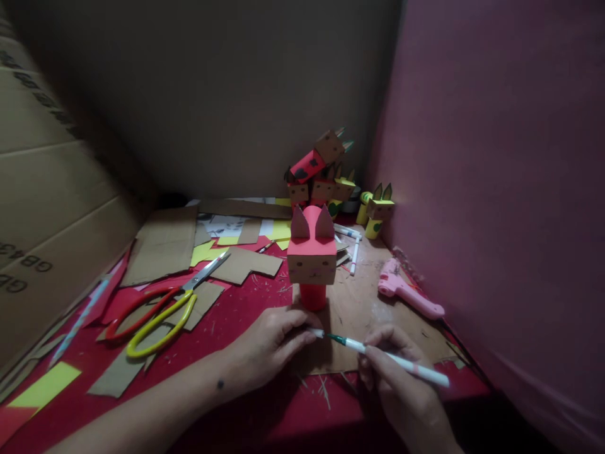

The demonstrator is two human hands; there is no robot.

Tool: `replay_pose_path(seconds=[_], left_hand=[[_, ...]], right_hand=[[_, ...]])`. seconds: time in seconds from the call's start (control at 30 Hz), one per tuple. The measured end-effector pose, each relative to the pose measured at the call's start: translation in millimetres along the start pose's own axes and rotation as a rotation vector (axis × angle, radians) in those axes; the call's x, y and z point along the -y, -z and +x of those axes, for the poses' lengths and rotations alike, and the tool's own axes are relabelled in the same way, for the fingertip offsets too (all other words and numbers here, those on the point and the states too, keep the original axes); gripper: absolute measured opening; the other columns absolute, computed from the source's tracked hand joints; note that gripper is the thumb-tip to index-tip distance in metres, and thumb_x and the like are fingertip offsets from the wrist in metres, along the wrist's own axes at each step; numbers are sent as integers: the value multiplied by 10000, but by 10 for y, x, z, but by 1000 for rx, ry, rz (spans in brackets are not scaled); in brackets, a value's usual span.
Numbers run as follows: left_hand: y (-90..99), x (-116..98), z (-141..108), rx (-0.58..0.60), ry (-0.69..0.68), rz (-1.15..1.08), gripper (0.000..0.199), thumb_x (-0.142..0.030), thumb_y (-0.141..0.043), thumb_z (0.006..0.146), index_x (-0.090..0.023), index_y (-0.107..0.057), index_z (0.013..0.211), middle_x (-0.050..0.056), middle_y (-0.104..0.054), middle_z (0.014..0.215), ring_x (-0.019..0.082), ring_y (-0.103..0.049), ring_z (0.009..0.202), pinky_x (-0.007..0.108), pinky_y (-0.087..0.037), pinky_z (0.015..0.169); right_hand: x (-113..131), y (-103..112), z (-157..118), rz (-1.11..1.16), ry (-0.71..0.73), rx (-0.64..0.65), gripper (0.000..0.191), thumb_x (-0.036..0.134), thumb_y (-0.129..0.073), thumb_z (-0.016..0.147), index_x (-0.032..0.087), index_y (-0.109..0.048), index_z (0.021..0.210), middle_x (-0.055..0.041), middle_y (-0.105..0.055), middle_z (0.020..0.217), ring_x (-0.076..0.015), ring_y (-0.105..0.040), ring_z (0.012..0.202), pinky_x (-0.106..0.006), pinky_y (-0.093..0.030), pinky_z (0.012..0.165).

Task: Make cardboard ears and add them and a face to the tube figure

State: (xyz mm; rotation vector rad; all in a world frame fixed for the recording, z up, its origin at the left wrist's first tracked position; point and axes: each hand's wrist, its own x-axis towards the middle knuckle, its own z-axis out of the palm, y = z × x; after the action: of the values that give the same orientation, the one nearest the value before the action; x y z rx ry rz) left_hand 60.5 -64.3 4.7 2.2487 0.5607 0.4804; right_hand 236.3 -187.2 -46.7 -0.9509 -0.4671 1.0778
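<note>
My right hand (397,369) grips a white felt-tip marker (411,367) whose green tip points left. Between the fingertips of my left hand (278,340) is a small white marker cap (317,332), its end close to the green tip but apart from it. Just beyond both hands, a cardboard cat figure (312,260) stands upright, with a red tube body, a boxy head with a red top, two pointed ears and a small drawn face. Under it lies a brown cardboard sheet (350,315).
Scissors (184,302) with red and yellow handles lie at left among cardboard scraps (246,265). A pink glue gun (409,290) rests at right by the pink wall. Several similar figures (321,173) are stacked behind, and white markers (354,249) lie nearer.
</note>
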Motion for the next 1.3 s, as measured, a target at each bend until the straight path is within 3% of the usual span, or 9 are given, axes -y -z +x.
replay_pose_path(seconds=[0.83, 1.3], left_hand=[[-15, -57, -5, 9, 26, -3, 220, -266, -500, 935, -165, -695, 940, 20, -650, 753, 111, -541, 622, 221, -410, 572], [-27, 7, -19, 22, -18, 21, 210, -254, -486, 952, -167, -677, 966, 53, -691, 875, 145, -610, 760, 252, -458, 666]], right_hand=[[56, -61, -20, -58, 43, 12, 259, 305, -867, 634, 183, -642, 678, 38, -592, 498, -62, -492, 398, -162, -408, 413], [-25, 40, 14, -80, 0, 48, 294, 325, -873, 632, 179, -627, 702, 33, -600, 486, -68, -511, 398, -153, -390, 399]])
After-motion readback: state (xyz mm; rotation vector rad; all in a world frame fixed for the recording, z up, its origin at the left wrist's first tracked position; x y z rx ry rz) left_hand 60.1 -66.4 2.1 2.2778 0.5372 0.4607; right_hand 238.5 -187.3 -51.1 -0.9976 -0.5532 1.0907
